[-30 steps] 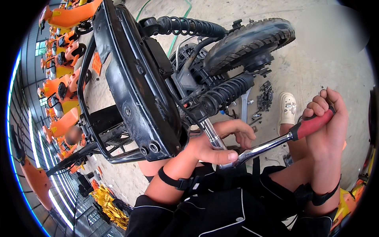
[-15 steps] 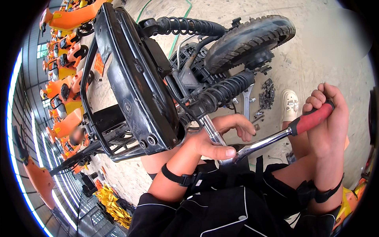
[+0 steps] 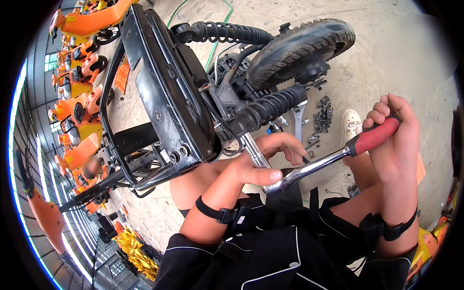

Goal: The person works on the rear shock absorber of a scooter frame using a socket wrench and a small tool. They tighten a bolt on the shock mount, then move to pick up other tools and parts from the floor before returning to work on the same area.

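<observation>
A chrome ratchet wrench (image 3: 316, 165) with a red and black handle (image 3: 373, 137) slants across the space above my lap. My right hand (image 3: 400, 147) is closed around that handle. At the other end, my left hand (image 3: 243, 170) steadies the wrench head, its thumb lying across the metal and its fingers curled behind. From the head a chrome extension with a socket (image 3: 254, 151) runs up toward the black frame (image 3: 169, 104) of a two-wheeler lying on its side. The socket's far end is hidden at the frame, beside the lower shock absorber (image 3: 270, 107).
A knobby-tired wheel (image 3: 299, 55) and an upper spring shock absorber (image 3: 229, 33) stick out beyond the frame. On the concrete floor lie a large wrench (image 3: 298, 121) and dark small parts (image 3: 323, 115). Orange scooters (image 3: 79, 104) line the left side; a green hose (image 3: 212, 48) runs behind.
The view has shifted slightly. Both hands and the ratchet wrench appear a little higher and further left, with the same grips. The two-wheeler still lies on its side.
</observation>
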The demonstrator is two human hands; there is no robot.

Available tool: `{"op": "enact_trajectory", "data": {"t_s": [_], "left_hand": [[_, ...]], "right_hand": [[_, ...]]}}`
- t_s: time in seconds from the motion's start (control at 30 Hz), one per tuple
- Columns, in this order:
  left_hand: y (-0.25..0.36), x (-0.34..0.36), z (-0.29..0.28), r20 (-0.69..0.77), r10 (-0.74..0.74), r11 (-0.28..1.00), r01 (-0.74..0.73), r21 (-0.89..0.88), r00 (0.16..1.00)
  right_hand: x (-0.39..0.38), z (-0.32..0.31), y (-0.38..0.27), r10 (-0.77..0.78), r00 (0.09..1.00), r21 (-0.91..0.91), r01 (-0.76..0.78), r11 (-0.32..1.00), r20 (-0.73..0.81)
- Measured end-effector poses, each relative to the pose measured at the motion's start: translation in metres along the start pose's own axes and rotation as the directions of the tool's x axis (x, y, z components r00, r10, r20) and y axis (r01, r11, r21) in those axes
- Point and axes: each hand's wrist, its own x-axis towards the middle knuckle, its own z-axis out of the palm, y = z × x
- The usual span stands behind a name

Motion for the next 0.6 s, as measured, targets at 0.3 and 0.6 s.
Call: {"op": "enact_trajectory", "data": {"t_s": [0.3, 0.6], "left_hand": [[0.004, -0.005, 0.010, -0.091, -0.011, 1.000, 0.009, -0.023, 0.996], [-0.001, -0.012, 0.039, -0.268, 0.019, 0.941, -0.108, -0.321, 0.963]], "right_hand": [[0.011, -0.011, 0.006, -0.130, 0.991, -0.196, 0.136, 0.971, 0.041], [0.028, -0.005, 0.021, -0.442, 0.891, -0.500, 0.429, 0.752, 0.101]]}}
